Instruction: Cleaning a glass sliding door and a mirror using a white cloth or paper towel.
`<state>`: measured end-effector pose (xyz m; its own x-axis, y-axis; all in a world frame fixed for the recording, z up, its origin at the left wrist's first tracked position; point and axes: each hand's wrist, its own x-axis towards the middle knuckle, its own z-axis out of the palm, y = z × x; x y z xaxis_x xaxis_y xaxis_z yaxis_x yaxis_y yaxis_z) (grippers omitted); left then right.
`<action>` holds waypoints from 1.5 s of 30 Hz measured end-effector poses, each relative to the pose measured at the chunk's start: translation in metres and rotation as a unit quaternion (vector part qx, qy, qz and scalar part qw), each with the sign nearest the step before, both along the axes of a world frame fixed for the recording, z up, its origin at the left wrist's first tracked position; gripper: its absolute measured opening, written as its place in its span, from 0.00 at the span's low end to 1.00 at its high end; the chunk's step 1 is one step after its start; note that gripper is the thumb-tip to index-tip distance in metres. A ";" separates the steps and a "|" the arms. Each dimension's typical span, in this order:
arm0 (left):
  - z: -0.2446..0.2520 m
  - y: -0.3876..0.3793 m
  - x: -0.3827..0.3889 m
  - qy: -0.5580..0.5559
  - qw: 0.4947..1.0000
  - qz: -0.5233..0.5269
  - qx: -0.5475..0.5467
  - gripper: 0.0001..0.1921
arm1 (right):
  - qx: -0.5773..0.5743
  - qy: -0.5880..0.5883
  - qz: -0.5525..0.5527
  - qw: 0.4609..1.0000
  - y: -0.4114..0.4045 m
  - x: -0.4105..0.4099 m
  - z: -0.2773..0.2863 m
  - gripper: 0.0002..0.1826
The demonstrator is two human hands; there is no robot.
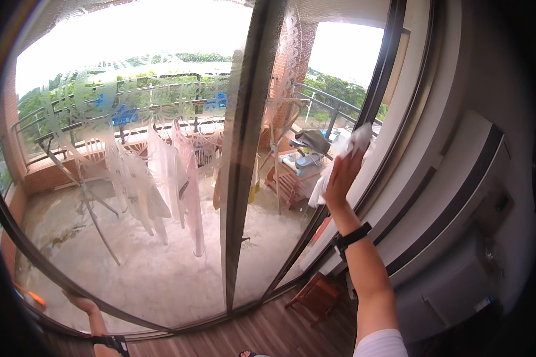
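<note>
My right hand [343, 178] is raised, pressing a white cloth [361, 137] flat near the dark upright edge of the glass sliding door [290, 250]. Part of the cloth hangs out below the palm, and a black band circles that wrist. Low on the left, my left hand [81, 303] reaches toward the lower glass beside a dark curved-looking frame [116, 298]. Nothing shows in its grasp, though whether it touches the glass is unclear. White patterned decoration and droplets or smears cover parts of the left pane [161, 98].
Beyond the glass is a balcony with clothes [185, 178] hanging on a metal drying rack [87, 201]. Items lie on a wooden stand [290, 180] outside. Indoors, a small wooden stool [315, 296] stands by the track on the wood-look floor [196, 341]. A pale cabinet-like appliance [446, 285] is at right.
</note>
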<state>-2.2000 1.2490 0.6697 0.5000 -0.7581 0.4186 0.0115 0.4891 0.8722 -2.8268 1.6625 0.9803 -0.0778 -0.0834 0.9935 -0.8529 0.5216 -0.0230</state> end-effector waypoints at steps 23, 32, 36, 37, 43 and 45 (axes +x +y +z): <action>0.012 0.018 0.008 -0.056 0.997 0.050 0.015 0.22 | 0.133 -0.221 0.123 0.958 -0.015 0.091 -0.170 0.41; 0.028 0.032 0.001 -0.110 0.990 0.087 -0.030 0.16 | -0.053 -0.031 0.112 0.992 -0.123 0.220 0.055 0.27; 0.046 0.046 -0.003 -0.094 0.993 0.071 -0.017 0.18 | 0.007 -0.001 0.175 0.985 -0.185 0.328 0.055 0.25; 0.051 0.048 -0.005 -0.091 0.993 0.071 -0.020 0.18 | 0.019 -0.004 0.204 0.979 -0.198 0.355 0.054 0.24; 0.095 0.071 -0.029 0.125 0.991 -0.002 0.045 0.26 | 0.139 0.065 0.314 0.937 -0.258 0.463 0.020 0.25; 0.094 0.073 -0.027 0.035 0.999 0.019 0.032 0.25 | 0.170 0.064 0.325 0.928 -0.261 0.466 0.003 0.28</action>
<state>-2.2273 1.3218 0.7635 0.5554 -0.7623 0.3324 0.0560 0.4331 0.8996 -2.3606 1.4016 0.9835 0.2158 -0.3813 0.8989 -0.9742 -0.1460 0.1719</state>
